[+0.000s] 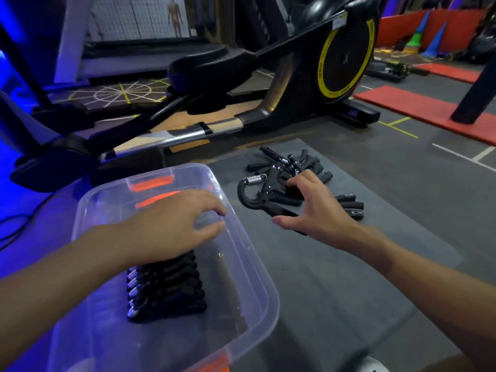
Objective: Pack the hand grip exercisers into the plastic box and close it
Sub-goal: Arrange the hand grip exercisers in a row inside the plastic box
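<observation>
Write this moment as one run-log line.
stage: packing | left hand: open above packed row in plastic box | right hand: open over loose hand grip exerciser on mat

Clear plastic box (257, 269) open, black grip exercisers (167, 288) rowed inside, loose pile (284, 175) beside

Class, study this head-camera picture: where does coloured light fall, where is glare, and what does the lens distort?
Head view: blue light washes the left side, tinting the plastic box and left forearm; head view: glints on the packed exercisers' springs and the chrome rail; head view: the wide lens swells that forearm and the right forearm toward the corners.
</observation>
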Demonstrator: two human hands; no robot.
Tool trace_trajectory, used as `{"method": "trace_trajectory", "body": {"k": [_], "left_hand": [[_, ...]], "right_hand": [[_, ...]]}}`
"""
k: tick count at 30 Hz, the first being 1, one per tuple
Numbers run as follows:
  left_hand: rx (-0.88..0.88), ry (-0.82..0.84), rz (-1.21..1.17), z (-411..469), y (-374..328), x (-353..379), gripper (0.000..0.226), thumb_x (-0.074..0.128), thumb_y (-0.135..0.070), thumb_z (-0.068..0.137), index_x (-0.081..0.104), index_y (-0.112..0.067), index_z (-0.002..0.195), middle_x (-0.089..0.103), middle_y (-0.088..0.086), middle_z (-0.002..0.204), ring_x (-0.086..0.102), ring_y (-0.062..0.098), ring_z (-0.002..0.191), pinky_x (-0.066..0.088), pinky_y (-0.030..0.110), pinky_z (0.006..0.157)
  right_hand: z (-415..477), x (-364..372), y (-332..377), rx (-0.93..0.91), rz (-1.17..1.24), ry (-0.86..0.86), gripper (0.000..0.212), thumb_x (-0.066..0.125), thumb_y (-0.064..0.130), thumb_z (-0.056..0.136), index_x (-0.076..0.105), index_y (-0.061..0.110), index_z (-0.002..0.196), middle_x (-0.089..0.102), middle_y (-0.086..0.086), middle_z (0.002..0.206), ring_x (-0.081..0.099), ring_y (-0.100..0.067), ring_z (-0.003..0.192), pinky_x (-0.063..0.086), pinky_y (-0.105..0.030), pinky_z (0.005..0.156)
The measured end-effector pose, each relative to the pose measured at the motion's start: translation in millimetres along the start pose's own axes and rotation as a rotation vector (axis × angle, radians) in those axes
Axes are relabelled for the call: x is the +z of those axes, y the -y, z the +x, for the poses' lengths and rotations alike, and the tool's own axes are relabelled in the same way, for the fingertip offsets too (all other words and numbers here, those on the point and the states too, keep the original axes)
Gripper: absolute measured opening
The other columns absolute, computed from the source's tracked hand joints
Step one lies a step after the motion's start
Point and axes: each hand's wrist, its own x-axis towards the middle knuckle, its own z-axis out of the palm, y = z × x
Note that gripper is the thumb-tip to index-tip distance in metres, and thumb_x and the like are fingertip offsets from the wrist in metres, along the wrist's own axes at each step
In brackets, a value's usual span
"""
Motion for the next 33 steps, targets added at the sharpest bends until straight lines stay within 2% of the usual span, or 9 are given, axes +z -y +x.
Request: {"method": "trace_trajectory", "body": {"k": [3,5,7,11,18,22,26,29,33], "left_hand": [[-0.061,-0.109,-0.026,-16.6,5.8,-17.3,0.042,0.046,-0.057,0.082,0.062,-0.034,0.113,0.060,-0.023,0.115,0.053,-0.006,0.103,0.042,0.017,0.090],[-0.104,-0.183,-0.057,-27.4,7.4,-27.1,0.039,0.051,-0.052,0.083,0.064,-0.031,0.115,0.062,-0.021,0.115,0.053,-0.007,0.099,0.038,0.005,0.083],[-0.138,-0.245,-0.122,-37.2,9.2,-34.4,0.032,0.057,-0.044,0.086,0.064,-0.031,0.114,0.064,-0.021,0.109,0.054,-0.009,0.098,0.037,0.003,0.079],[-0.161,-0.322,-0.187,-53.9,9.0,-41.6,0.029,0.059,-0.042,0.081,0.065,-0.028,0.106,0.066,-0.019,0.094,0.060,0.000,0.092,0.046,0.016,0.076],[-0.196,-0.313,-0.200,-72.0,13.8,-45.4,0.033,0.066,-0.040,0.085,0.060,-0.034,0.118,0.064,-0.015,0.100,0.063,0.005,0.084,0.047,0.020,0.070],[-0.198,-0.261,-0.225,-80.0,17.4,-47.6,0.028,0.069,-0.029,0.087,0.064,-0.031,0.114,0.066,-0.011,0.094,0.063,0.010,0.077,0.048,0.021,0.066],[-0.248,-0.264,-0.272,-90.7,23.6,-46.6,0.025,0.071,-0.026,0.085,0.067,-0.034,0.109,0.069,-0.005,0.089,0.063,0.012,0.078,0.052,0.027,0.073],[-0.232,-0.246,-0.280,-101.0,27.6,-43.1,0.026,0.071,-0.021,0.085,0.065,-0.041,0.099,0.068,-0.008,0.087,0.063,0.014,0.077,0.052,0.030,0.073],[-0.197,-0.249,-0.210,-112.7,34.0,-38.7,0.029,0.071,-0.017,0.085,0.064,-0.039,0.102,0.064,-0.013,0.088,0.059,0.015,0.078,0.049,0.025,0.070]], "right_hand": [[0.5,1.1,27.7,-0.087,0.031,0.019,0.070,0.084,0.044,0.065,0.054,0.016,0.121,0.044,0.010,0.110,0.047,-0.003,0.098,0.038,-0.014,0.086],[0.0,5.1,45.2,-0.138,0.042,0.035,0.069,0.085,0.043,0.064,0.055,0.014,0.119,0.045,0.008,0.110,0.048,-0.004,0.098,0.040,-0.016,0.088],[-1.4,11.1,61.4,-0.181,0.058,0.057,0.069,0.085,0.042,0.064,0.055,0.015,0.119,0.045,0.009,0.108,0.050,-0.005,0.097,0.042,-0.019,0.089],[-4.3,22.5,88.7,-0.275,0.088,0.122,0.061,0.085,0.040,0.064,0.056,0.017,0.112,0.045,0.010,0.105,0.051,-0.005,0.095,0.046,-0.025,0.086],[-5.6,38.4,123.7,-0.539,-0.087,0.177,0.062,0.079,0.047,0.066,0.054,0.017,0.114,0.045,0.007,0.110,0.050,-0.013,0.098,0.048,-0.037,0.084],[-5.6,46.1,133.9,-0.637,-0.178,0.167,0.064,0.079,0.047,0.064,0.054,0.017,0.114,0.047,0.004,0.111,0.049,-0.014,0.098,0.045,-0.033,0.086],[-6.6,52.5,137.2,-0.682,-0.257,0.176,0.063,0.078,0.045,0.065,0.055,0.017,0.117,0.046,0.005,0.113,0.047,-0.013,0.097,0.041,-0.027,0.086],[-4.4,55.9,138.5,-0.686,-0.215,0.172,0.050,0.075,0.033,0.075,0.057,0.016,0.118,0.046,0.003,0.115,0.047,-0.014,0.101,0.047,-0.029,0.083],[1.7,53.2,134.2,-0.524,-0.041,0.239,0.034,0.068,0.030,0.085,0.057,0.027,0.118,0.046,0.016,0.112,0.049,-0.002,0.089,0.046,-0.021,0.078]]}}
